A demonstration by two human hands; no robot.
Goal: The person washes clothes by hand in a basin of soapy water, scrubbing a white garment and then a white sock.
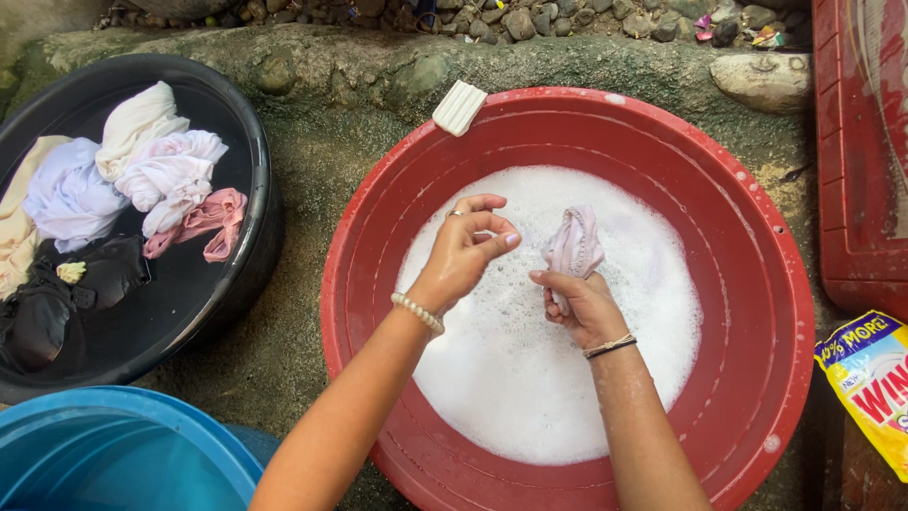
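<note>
Two bare hands are shown above a red basin (757, 284) filled with white suds (530, 378). A small wad of pale lilac cloth (573, 244) is gripped in the right hand (582, 308), whose fingers are closed tightly around the lower part of the wad, so that the upper part stands clear of the fist, just above the foam near the middle of the basin. The left hand (468, 248) is held just left of the cloth, apart from it, with nothing in its grasp; its fingers are loosely curled, and the thumb and forefinger are drawn close together. A bead bracelet (417, 311) is worn on the left wrist and a thin dark band (609, 347) on the right. A white ribbed bar of soap (459, 107) is rested on the far rim of the red basin. To the left, a black basin (199, 303) is seen holding wrung garments in white, pink and black (151, 180). A blue tub (113, 454) is placed at the near left corner. At the near right edge, a yellow detergent sachet (870, 388) is laid beside a red plastic board (856, 142). Mossy concrete and stones are seen on the far side.
</note>
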